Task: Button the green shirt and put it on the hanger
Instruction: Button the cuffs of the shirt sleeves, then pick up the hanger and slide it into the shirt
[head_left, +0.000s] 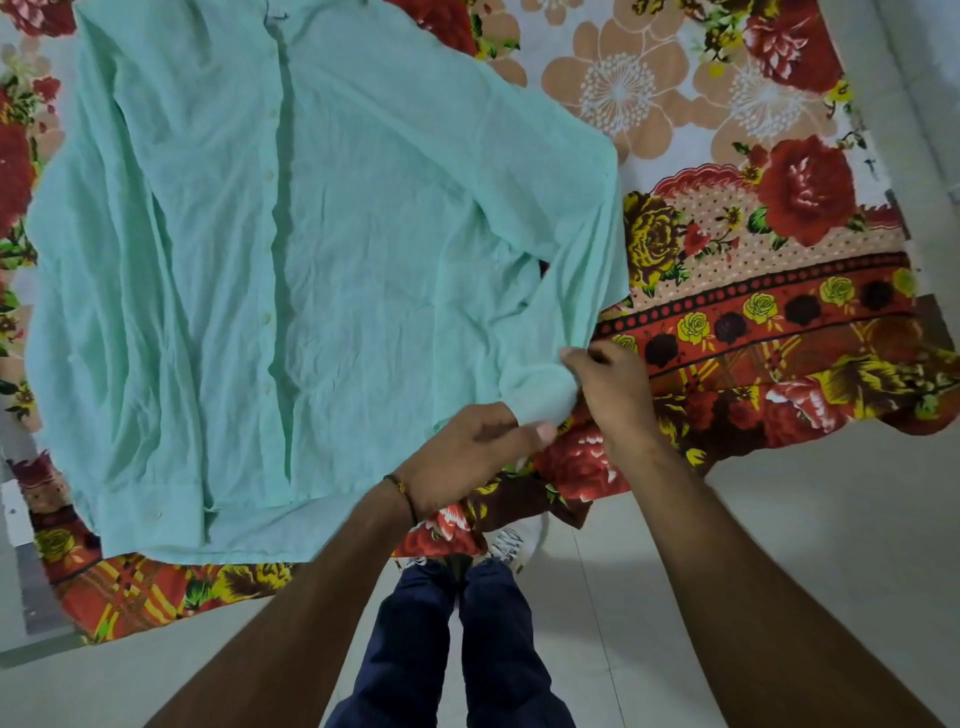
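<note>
The green shirt (291, 260) lies flat and face up on a flowered bedsheet, collar at the far end, hem toward me. Its front placket runs down the middle with a row of pale buttons. The right sleeve bends down to the near right, and its cuff (540, 389) is held between both hands. My left hand (467, 452) pinches the cuff from below. My right hand (608, 389) grips the cuff from the right side. No hanger is in view.
The flowered bedsheet (753, 234) covers the bed and hangs over its near edge. Below are a light tiled floor (779, 519), my dark trousers (457, 649) and a white shoe (514, 540). A grey strip (31, 587) lies at the left edge.
</note>
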